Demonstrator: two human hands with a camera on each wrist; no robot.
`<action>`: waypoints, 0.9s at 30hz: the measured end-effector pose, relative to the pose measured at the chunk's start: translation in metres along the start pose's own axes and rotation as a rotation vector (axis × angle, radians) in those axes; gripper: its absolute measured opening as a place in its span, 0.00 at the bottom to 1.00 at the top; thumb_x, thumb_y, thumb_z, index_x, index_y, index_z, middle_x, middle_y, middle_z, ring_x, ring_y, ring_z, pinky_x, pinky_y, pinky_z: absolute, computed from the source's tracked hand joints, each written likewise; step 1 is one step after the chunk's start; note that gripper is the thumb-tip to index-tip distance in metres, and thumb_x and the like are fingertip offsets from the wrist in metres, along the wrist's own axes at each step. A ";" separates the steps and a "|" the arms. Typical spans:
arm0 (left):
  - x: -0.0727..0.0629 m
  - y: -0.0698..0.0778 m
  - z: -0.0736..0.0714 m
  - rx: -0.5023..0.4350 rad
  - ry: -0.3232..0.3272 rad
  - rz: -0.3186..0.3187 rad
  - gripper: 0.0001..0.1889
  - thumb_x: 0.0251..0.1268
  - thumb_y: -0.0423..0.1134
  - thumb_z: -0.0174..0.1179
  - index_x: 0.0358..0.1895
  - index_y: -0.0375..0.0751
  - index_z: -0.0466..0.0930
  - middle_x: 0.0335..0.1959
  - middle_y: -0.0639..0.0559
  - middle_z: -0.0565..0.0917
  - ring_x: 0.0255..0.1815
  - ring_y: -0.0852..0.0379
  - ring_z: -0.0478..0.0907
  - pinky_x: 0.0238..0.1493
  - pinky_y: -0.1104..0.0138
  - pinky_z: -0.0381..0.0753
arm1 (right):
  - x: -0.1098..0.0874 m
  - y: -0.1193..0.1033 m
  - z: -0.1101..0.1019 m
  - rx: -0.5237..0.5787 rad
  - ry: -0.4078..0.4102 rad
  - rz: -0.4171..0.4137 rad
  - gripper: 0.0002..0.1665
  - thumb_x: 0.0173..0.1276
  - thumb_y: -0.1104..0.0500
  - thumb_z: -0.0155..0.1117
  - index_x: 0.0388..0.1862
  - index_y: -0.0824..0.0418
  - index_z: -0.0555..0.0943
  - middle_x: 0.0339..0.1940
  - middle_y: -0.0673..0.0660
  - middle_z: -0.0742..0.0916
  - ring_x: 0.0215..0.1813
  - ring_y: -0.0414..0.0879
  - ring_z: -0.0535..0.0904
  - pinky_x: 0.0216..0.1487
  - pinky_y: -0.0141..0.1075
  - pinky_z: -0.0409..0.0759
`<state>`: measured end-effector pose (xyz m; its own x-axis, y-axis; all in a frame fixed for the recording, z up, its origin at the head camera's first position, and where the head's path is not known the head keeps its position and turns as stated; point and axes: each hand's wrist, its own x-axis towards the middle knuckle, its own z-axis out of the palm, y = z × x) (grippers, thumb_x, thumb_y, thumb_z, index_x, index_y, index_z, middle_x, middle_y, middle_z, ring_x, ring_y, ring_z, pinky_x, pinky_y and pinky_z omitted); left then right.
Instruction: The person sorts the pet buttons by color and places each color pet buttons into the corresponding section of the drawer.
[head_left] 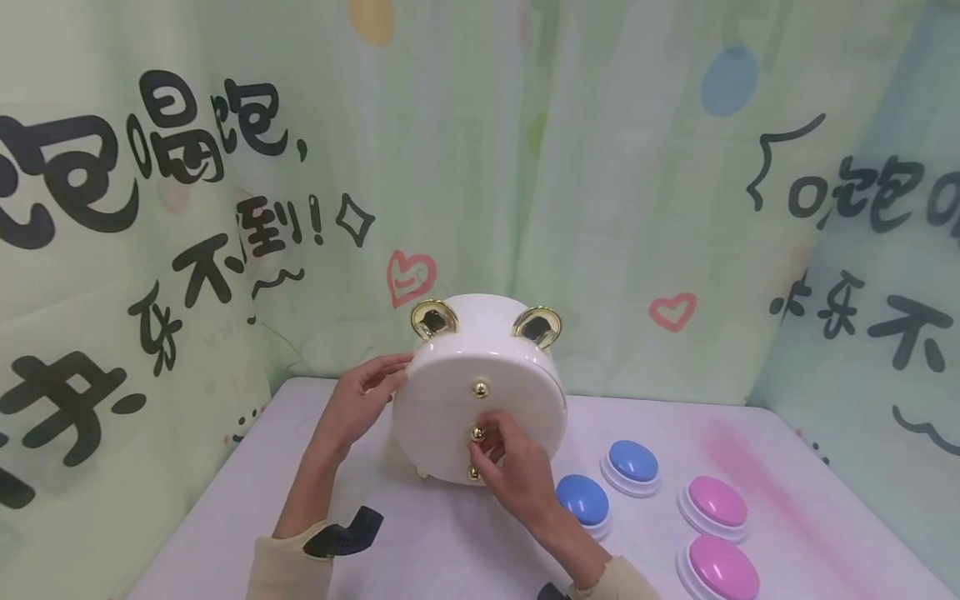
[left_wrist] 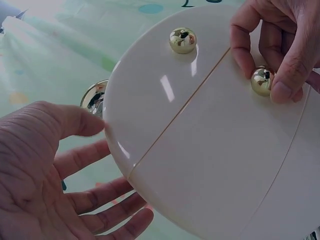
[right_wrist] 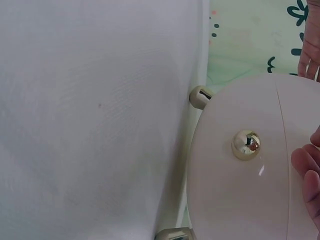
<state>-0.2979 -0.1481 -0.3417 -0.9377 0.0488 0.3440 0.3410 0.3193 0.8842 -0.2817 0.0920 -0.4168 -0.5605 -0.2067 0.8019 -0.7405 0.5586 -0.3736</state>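
Note:
A glossy white round drawer box (head_left: 435,408) stands on the table, with two gold-rimmed ear shapes on top. Thin seams split its front into three sections, each bearing a gold knob. My right hand (head_left: 519,468) pinches the middle knob (left_wrist: 261,81) between thumb and fingers. The top knob (head_left: 480,389) and bottom knob (right_wrist: 246,145) are untouched. At the box's left side, my left hand (head_left: 365,402) rests its fingertips against the edge, fingers loosely spread. In the left wrist view, the front looks closed along the upper seam.
Two blue push buttons (head_left: 633,461) and two pink push buttons (head_left: 717,500) on white bases stand on the table to the right of the box. A pale green curtain (head_left: 600,250) with writing and hearts hangs around the table (head_left: 360,533).

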 end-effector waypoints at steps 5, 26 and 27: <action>0.000 -0.003 -0.001 0.024 -0.017 0.034 0.25 0.69 0.45 0.67 0.67 0.45 0.80 0.62 0.40 0.82 0.62 0.41 0.79 0.59 0.46 0.80 | 0.001 0.000 0.000 -0.012 -0.002 -0.013 0.19 0.56 0.71 0.76 0.43 0.62 0.77 0.26 0.48 0.86 0.27 0.34 0.81 0.28 0.23 0.79; -0.001 0.000 0.002 0.028 -0.022 0.012 0.27 0.67 0.46 0.69 0.68 0.45 0.78 0.63 0.40 0.81 0.63 0.40 0.78 0.62 0.42 0.77 | -0.021 -0.030 -0.015 -0.148 0.030 -0.124 0.22 0.48 0.70 0.80 0.38 0.58 0.79 0.24 0.46 0.85 0.25 0.31 0.79 0.28 0.18 0.75; -0.001 0.000 0.002 0.028 -0.022 0.010 0.27 0.68 0.46 0.69 0.68 0.45 0.78 0.63 0.40 0.81 0.63 0.40 0.78 0.62 0.41 0.76 | -0.022 -0.031 -0.016 -0.156 0.038 -0.145 0.21 0.47 0.69 0.80 0.37 0.58 0.79 0.24 0.45 0.85 0.25 0.31 0.79 0.27 0.18 0.75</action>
<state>-0.2972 -0.1467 -0.3424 -0.9355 0.0729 0.3458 0.3490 0.3450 0.8713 -0.2408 0.0919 -0.4151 -0.4360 -0.2652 0.8600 -0.7442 0.6435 -0.1789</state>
